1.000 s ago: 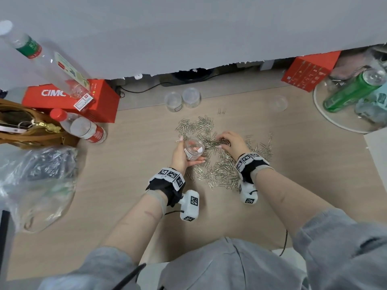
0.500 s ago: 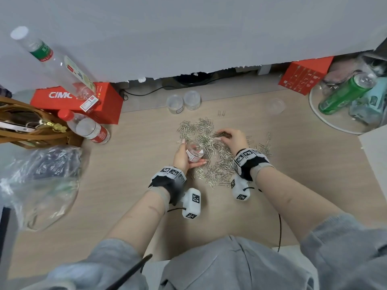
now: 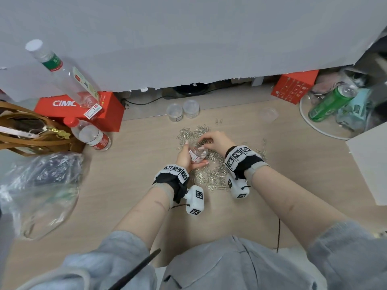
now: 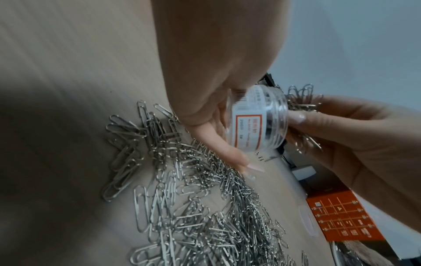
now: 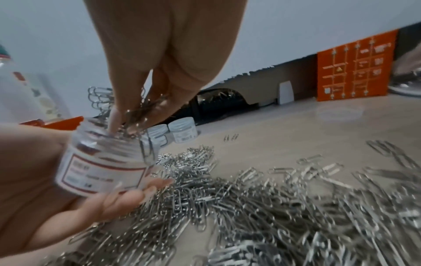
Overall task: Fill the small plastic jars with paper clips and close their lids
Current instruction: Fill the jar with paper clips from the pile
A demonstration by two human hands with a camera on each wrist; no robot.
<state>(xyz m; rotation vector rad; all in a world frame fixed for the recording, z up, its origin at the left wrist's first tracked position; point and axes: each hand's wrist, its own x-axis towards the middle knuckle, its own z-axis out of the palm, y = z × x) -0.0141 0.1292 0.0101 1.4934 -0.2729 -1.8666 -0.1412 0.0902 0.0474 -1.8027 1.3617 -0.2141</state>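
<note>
Bench during jar filling, seen from the head and both wrist cameras. I hold the open jar [image 3: 198, 154] in my left hand [image 3: 187, 158], fingers curled round its labelled wall and tilted slightly toward the right, just above the heap of paper clips [image 3: 211, 174] on the wooden table [image 3: 129, 185].

A second ago my right hand [image 3: 217, 142] lay on the heap beside the jar, gathering. It is now raised to the jar's mouth, fingertips [image 5: 118, 115] closed in a pinch on a bunch of clips [image 5: 102, 99], some already hanging inside the rim and one draped over the outside wall. The jar itself has hardly shifted; only the feeding hand has travelled.

I read this as one handful in delivery: through the clear wall the jar looks only partly filled, so more handfuls are probably needed before closing. Loosening the pinch too early risks clips spilling past the rim back onto the heap.

Two capped jars [image 3: 184, 109] stand at the back edge of the table; whether they are filled I cannot tell. A loose clear lid [image 3: 268, 115] lies to their right, well apart from my hands, and is likely the cap for this jar.
</note>
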